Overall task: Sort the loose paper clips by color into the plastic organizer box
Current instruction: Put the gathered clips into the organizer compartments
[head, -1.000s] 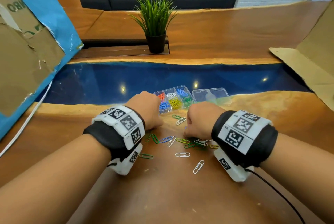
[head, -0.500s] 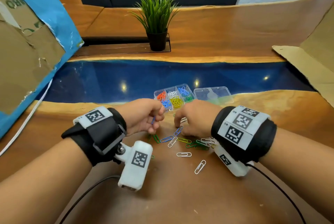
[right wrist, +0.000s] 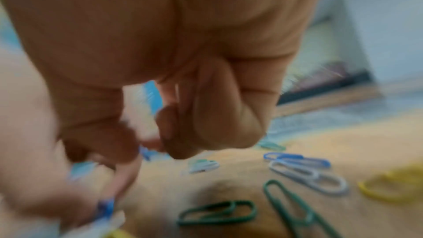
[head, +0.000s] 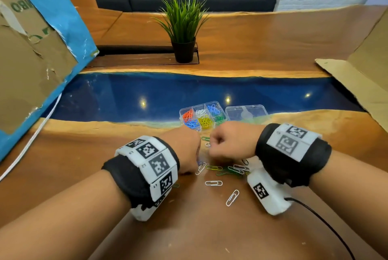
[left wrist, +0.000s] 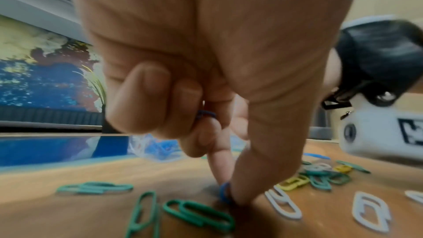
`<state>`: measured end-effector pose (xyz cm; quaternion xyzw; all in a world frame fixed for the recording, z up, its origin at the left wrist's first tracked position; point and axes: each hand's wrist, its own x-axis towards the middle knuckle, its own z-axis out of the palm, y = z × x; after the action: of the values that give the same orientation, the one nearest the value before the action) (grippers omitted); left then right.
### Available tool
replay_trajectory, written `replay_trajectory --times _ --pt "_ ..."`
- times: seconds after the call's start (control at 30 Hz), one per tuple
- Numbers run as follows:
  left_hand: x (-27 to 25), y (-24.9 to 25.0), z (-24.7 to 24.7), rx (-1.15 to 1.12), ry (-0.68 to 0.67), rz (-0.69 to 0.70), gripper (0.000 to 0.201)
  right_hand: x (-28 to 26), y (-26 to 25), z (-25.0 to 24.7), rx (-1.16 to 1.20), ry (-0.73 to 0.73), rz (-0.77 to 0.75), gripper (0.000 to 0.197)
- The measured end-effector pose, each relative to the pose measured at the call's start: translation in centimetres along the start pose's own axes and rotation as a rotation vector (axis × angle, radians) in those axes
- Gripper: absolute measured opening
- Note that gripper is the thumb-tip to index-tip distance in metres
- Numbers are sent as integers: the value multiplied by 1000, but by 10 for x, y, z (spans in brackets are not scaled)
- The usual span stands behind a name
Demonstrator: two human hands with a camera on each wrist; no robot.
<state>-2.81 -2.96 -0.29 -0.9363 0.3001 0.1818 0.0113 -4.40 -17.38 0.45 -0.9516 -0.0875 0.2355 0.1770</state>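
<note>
The clear organizer box holds orange, white, blue, yellow and green clips in separate compartments. Loose paper clips lie on the wood just in front of it. My left hand is down on the table, thumb and forefinger pinching a blue clip; a second blue clip sits inside its curled fingers. My right hand hovers just above the pile with fingers curled. In the blurred right wrist view, a blue clip shows between its thumb and fingers.
The box's clear lid lies open to the right of it. A potted plant stands farther back. Cardboard leans at the left and right. A white cable runs along the left.
My left wrist has rolled back palm-down and its fingers have dropped onto the table clips. My right hand has lifted off the pile and closed into a fist.
</note>
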Motion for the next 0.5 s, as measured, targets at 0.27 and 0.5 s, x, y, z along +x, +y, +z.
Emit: replay_trajectory --times 0.27,0.5 --pt "4 0 -7 -515 -60 -49 25 -17 50 -21 1426 172 5 12" --pt "9 10 -11 -1416 -165 -54 23 -16 59 -11 1038 235 171 15"
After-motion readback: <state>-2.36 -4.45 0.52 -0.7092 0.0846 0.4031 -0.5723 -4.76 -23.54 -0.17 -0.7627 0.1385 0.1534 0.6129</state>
